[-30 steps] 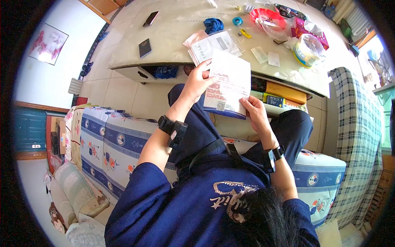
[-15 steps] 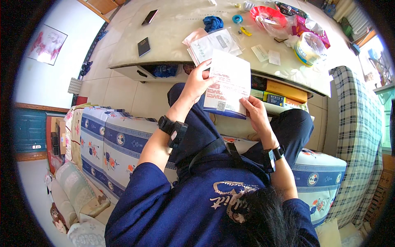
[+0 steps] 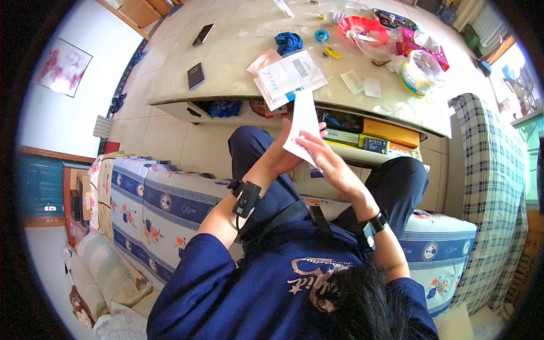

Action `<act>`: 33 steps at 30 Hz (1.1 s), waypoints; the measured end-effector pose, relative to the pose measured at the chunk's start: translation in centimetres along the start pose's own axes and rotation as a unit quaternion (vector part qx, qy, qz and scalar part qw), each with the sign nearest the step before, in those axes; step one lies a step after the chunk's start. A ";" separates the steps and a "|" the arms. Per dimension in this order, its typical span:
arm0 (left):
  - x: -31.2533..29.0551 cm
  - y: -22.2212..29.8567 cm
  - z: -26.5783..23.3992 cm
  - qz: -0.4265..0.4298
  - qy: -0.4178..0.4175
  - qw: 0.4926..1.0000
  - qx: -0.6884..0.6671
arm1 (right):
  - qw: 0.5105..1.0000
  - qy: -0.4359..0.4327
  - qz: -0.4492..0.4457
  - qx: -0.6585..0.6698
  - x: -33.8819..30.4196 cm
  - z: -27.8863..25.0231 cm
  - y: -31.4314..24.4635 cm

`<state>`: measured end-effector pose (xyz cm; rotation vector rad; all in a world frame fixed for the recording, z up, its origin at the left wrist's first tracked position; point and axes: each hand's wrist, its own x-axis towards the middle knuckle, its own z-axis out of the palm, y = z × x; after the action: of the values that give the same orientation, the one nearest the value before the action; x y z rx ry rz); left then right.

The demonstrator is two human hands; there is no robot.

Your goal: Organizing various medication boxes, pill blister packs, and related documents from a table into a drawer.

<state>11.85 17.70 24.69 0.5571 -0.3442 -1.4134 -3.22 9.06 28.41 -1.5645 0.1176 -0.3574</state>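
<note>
A printed white sheet of paper, folded into a narrow strip, stands between my two hands above my lap. My left hand supports it from behind, its fingertips showing past the right edge of the strip. Across the front lies my right hand, its straight fingers pressing the paper against the left hand. Just beyond the strip, a pile of papers and a clear plastic sleeve rests on the table's near edge.
On the pale table lie a phone, a dark booklet, a blue cloth bundle, blue tape, a red dish and a clear tub. Boxes fill the shelf below.
The sheet was spread open, held at its left and right sides; it is now folded narrow. My right hand has moved left and both hands have come together around it.
</note>
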 end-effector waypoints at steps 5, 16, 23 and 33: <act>-0.7 0.0 1.2 -0.001 -0.065 0.990 -0.129 | 0.860 0.288 -0.080 -0.414 0.9 -0.8 0.5; -2.0 1.5 0.2 -0.066 -0.010 0.992 -0.104 | 0.944 0.323 0.057 -0.028 0.0 -3.4 3.6; -1.9 2.0 -0.6 -0.040 0.092 0.989 0.113 | 0.948 0.311 0.057 0.033 -0.3 -3.7 4.1; -1.2 2.1 -1.3 -0.013 0.114 0.983 0.140 | 0.949 0.307 0.070 0.012 0.2 -4.3 5.4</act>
<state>14.07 19.20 24.90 0.9490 -0.3547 -1.3168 -3.51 4.73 23.04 -1.3656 0.7009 -0.7225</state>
